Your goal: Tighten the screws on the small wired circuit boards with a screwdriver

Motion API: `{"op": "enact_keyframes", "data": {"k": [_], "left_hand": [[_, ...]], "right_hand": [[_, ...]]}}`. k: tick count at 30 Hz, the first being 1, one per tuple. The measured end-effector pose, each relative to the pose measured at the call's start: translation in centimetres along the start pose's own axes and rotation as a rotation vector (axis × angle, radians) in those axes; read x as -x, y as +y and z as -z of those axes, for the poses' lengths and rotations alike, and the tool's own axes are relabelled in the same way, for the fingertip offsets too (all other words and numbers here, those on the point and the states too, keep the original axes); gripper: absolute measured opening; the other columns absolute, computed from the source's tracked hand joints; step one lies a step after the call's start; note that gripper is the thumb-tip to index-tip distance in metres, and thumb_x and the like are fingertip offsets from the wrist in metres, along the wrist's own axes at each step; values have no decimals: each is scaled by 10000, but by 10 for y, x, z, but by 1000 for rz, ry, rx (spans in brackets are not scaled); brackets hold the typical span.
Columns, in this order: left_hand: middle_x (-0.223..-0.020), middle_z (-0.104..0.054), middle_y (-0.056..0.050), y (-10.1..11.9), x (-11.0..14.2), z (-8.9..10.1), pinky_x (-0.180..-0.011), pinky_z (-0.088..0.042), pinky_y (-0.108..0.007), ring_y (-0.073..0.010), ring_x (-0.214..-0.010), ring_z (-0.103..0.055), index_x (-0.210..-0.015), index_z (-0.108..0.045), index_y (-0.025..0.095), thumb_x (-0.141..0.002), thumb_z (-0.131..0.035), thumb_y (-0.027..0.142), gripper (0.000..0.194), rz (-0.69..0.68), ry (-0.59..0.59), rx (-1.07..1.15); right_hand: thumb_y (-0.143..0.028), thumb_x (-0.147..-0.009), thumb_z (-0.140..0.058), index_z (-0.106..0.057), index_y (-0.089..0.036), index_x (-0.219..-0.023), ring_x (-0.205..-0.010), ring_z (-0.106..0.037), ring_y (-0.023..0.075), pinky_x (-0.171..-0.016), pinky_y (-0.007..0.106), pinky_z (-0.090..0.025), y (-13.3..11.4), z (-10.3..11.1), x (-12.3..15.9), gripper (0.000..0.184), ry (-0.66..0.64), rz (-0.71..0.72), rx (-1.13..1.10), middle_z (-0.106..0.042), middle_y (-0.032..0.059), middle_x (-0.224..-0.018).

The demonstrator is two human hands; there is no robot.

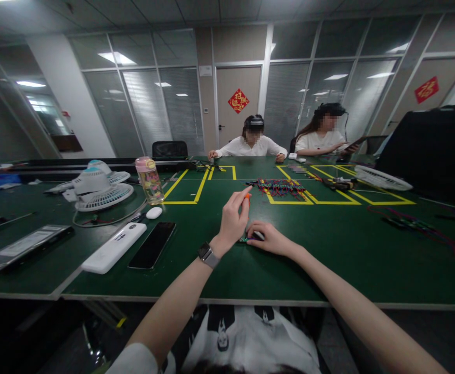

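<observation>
My left hand (233, 218) is raised a little above the green table (328, 259), fingers pinched round a small screwdriver with an orange handle (246, 197) that points down. My right hand (268, 238) rests on the table just right of it, fingers closed over a small green circuit part (246, 239). The screwdriver's tip is hidden behind my left hand. A watch sits on my left wrist (207, 254).
A black phone (152, 245), a white power bank (114, 247) and a white mouse (154, 212) lie to the left, near a pink-capped bottle (149, 180) and white fans (98, 189). A bundle of coloured wires (282, 187) lies ahead. Two people sit across the table.
</observation>
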State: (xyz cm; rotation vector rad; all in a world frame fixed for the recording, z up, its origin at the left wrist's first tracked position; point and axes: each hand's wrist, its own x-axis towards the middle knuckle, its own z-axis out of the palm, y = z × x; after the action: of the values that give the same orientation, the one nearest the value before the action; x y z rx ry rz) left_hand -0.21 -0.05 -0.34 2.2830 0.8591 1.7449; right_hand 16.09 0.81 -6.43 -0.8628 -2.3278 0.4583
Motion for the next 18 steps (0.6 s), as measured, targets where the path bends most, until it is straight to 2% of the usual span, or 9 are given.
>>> {"op": "enact_keyframes", "data": {"k": [3, 6, 9, 13, 15, 18], "left_hand": [[-899, -572, -36, -1, -1, -1, -774, -454, -257, -136, -814, -551, -1169, -586, 209, -925, -477, 257, 271, 12, 41, -65], [-823, -524, -12, -1, 0, -1, -736, -448, -241, -127, -759, -524, -1092, -630, 216, -874, -574, 307, 243, 2, 74, -102], [-871, -533, -30, -1, 1, -2, -764, -452, -249, -134, -809, -539, -1124, -616, 211, -917, -498, 300, 255, -16, 43, -99], [-1110, -579, -83, 0, 2, -2, -902, -441, -296, -162, -1031, -552, -1243, -528, 197, -970, -324, 211, 341, -38, -5, -40], [-1133, -592, -86, 0, 2, -2, -919, -441, -309, -168, -1055, -556, -1239, -524, 192, -965, -335, 198, 334, -38, 3, -26], [-1003, -610, -62, 0, 1, -2, -846, -461, -285, -154, -932, -579, -1168, -575, 198, -938, -425, 209, 275, -36, 40, -58]], "right_hand": [[-230, -782, -669, -638, -172, -784, -833, -597, 183, -788, 320, -476, 0, 0, 0, 66, 4, -2, -5, -630, 55, -889], [-225, -778, -672, -634, -173, -778, -833, -594, 183, -784, 319, -475, 0, 0, 0, 65, 8, -4, -4, -629, 53, -887], [-217, -779, -670, -633, -173, -783, -838, -594, 182, -791, 319, -473, 2, 0, 0, 58, 6, -1, -3, -632, 54, -895], [-217, -780, -669, -636, -172, -779, -826, -598, 180, -792, 319, -475, 3, -1, 0, 56, 3, 10, -3, -638, 52, -882], [-223, -782, -668, -635, -171, -778, -821, -599, 180, -786, 317, -477, 3, -1, 0, 61, 7, 13, -6, -638, 53, -877], [-228, -786, -665, -635, -170, -782, -818, -599, 179, -781, 314, -478, 3, -1, 0, 66, 9, 14, -11, -635, 53, -878]]}}
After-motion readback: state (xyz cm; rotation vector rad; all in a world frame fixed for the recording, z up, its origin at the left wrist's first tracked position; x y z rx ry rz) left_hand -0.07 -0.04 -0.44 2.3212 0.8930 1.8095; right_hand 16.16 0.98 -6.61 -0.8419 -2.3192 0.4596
